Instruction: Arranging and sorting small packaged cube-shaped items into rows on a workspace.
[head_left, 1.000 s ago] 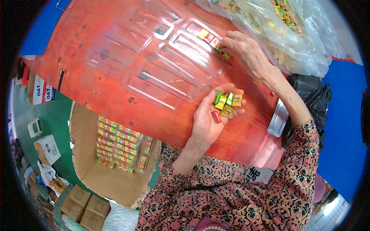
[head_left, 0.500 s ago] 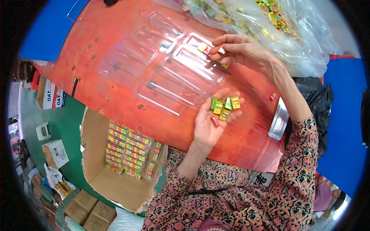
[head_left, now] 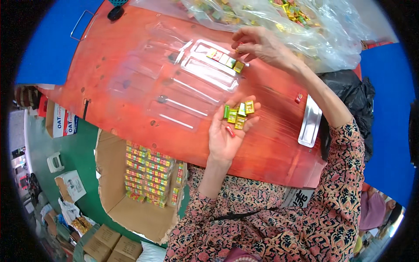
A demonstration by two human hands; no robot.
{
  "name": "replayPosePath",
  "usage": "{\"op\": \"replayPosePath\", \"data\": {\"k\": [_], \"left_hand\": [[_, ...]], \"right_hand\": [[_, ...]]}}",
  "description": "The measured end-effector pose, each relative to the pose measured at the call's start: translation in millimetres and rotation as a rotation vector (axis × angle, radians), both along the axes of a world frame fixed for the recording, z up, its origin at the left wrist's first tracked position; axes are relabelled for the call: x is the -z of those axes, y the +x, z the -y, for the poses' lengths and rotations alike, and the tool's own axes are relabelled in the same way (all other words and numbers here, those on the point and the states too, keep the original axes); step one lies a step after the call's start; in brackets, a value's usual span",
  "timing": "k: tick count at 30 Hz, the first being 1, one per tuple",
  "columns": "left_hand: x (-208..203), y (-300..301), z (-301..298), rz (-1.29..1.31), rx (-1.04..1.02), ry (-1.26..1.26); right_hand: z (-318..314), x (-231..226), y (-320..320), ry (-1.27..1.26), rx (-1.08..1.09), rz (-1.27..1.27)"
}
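Worktop (head_left: 266,144): red, spread beneath the work.
Plastic bag (head_left: 336,56): translucent, filled with loose wrapped candies (head_left: 299,13).
Clear tray (head_left: 209,70): on the worktop; thin, probably flexible, best steadied by its rim; a row of candies (head_left: 224,59) lies inside.
Right hand (head_left: 264,46): beside the row's right end, fingers pinched on a red candy (head_left: 239,44) (mostly hidden).
Left hand (head_left: 221,137): palm up, fingers loosely apart, cradling six candies (head_left: 232,115).
Single candy: likely light, firm, slick-wrapped; grip opposite sides.
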State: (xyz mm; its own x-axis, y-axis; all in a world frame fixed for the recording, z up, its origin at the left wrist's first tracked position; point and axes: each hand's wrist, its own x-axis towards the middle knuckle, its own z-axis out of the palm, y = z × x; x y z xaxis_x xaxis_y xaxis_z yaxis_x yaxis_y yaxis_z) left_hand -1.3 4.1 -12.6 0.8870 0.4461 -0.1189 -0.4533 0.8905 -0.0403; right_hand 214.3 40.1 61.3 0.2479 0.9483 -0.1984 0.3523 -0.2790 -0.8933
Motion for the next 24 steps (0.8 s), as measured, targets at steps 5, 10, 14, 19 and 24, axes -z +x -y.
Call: {"op": "replayPosePath", "data": {"k": [5,10,14,19,24], "left_hand": [[-8,-3,4,0.003,0.004,0.004],[-10,-2,5,0.041,0.009,-0.028],[-11,-1,6,0.035,0.009,-0.043],[-14,1,6,0.007,0.012,0.048],[-18,4,11,0.002,0.017,0.050]], "right_hand": [[-26,-4,-17,0.233,-0.159,0.604],[-36,-2,-19,0.261,-0.128,0.520],[-37,5,-15,0.207,-0.080,0.475],[-45,10,-17,0.225,-0.043,0.332],[-50,27,-19,0.314,-0.077,0.270]]}}
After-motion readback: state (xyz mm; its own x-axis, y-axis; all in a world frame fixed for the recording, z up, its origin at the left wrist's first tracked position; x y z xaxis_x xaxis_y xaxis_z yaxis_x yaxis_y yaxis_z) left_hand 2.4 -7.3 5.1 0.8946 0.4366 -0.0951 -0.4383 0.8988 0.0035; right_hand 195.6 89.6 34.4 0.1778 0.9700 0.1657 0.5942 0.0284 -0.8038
